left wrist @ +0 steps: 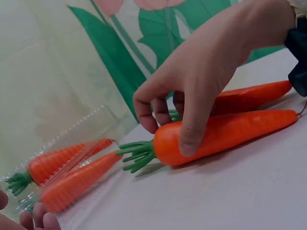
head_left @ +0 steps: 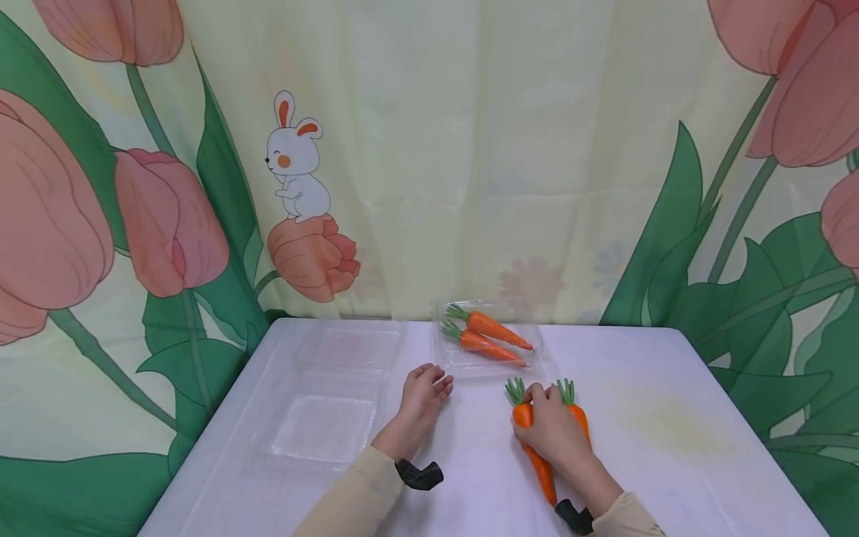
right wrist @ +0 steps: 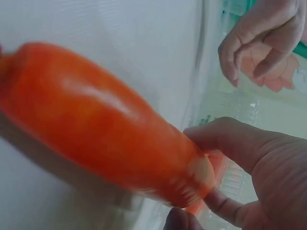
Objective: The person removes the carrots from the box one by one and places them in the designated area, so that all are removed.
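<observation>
My right hand (head_left: 553, 425) grips an orange toy carrot (head_left: 540, 466) near its thick end, the thumb on the near side and the fingers over the far side. Green leaf stubs top this carrot, and its tip points toward me. Just right of it lies a second carrot (head_left: 579, 419), partly hidden by the same hand. My left hand (head_left: 423, 399) hovers with loosely bent fingers and nothing in them, in front of a clear plastic box (head_left: 456, 364). Two more carrots (head_left: 493, 328) lie side by side inside that box.
On the left of the white-covered table (head_left: 644, 477) lies a second clear plastic box (head_left: 325, 429), opened flat with its lid part (head_left: 349, 347) toward the back. A curtain (head_left: 537, 149) printed with tulips and a rabbit hangs behind the table's far edge.
</observation>
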Tool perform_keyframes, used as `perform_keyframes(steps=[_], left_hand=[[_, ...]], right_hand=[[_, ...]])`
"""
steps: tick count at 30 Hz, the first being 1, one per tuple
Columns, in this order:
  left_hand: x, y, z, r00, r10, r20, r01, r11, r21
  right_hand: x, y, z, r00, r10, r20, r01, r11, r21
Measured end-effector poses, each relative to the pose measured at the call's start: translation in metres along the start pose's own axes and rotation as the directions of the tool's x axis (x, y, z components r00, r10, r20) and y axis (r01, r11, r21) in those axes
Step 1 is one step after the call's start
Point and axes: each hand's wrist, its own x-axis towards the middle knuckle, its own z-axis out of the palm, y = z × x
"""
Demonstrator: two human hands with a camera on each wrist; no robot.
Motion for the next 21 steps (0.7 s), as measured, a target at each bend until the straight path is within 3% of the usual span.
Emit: perform_keyframes(steps=[9, 13, 21], left_hand=[[0.011, -0.013, -0.002, 0.994, 0.094, -0.059, -0.094, 0.996, -0.001], [0.012, -0.013, -0.004, 0.990, 0.134, -0.038, -0.133, 0.990, 0.036], [0.008, -0.015, -0.010, 0.974, 0.217, -0.065, -0.207, 0.969, 0.133]], right_hand=[[-0.003, 0.005, 0.000, 1.000, 0.012, -0.024, -0.012, 1.000, -0.002], [-0.004, 0.009, -0.005, 0.999, 0.023, -0.021, -0.025, 0.998, -0.053], [-0.006, 0.022, -0.017, 0.998, 0.052, -0.035, -0.056, 0.992, -0.112]])
